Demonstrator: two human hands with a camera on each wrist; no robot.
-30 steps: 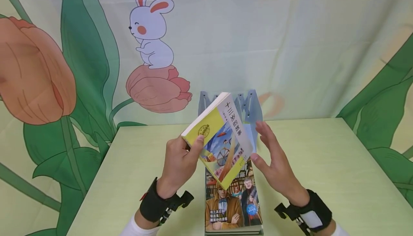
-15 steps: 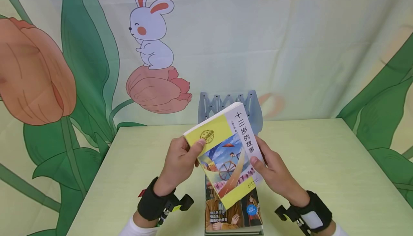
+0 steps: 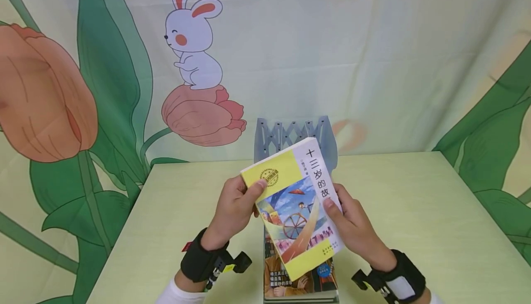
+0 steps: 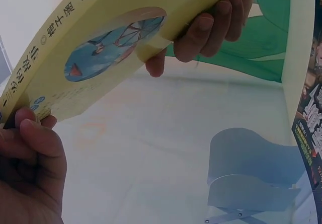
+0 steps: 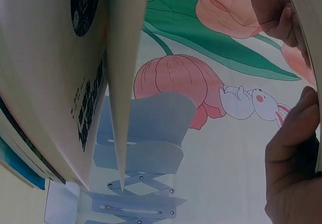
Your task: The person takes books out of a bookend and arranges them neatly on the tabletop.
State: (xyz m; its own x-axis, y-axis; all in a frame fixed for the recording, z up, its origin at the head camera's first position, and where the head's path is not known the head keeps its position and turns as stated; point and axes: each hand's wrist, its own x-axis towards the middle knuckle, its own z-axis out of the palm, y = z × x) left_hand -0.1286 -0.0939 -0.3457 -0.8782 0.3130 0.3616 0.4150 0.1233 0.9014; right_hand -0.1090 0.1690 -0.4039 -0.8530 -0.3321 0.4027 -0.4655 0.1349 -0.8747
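Note:
A paperback book (image 3: 298,202) with a yellow and white cover is held up, tilted, over a stack of books (image 3: 303,288). My left hand (image 3: 233,207) grips its upper left edge, thumb on the front cover and fingers behind. At the opposite edge, my right hand (image 3: 357,225) holds it the same way. The left wrist view shows the paperback's yellow back cover (image 4: 186,2) and printed spine, with fingertips curled against it. Much of the stack's top cover, showing illustrated figures, is hidden beneath the paperback.
Behind the paperback stands a blue-grey expandable book stand (image 3: 329,142) with crossed, riveted slats. A pale yellow-green table (image 3: 415,211) lies under everything. At its far edge hangs a cloth backdrop (image 3: 394,64) printed with a rabbit and tulips.
My right hand has closed from beside the paperback onto its right edge. The paperback has shifted down and slightly right, its cover turned more toward the head camera. My left hand keeps its grip.

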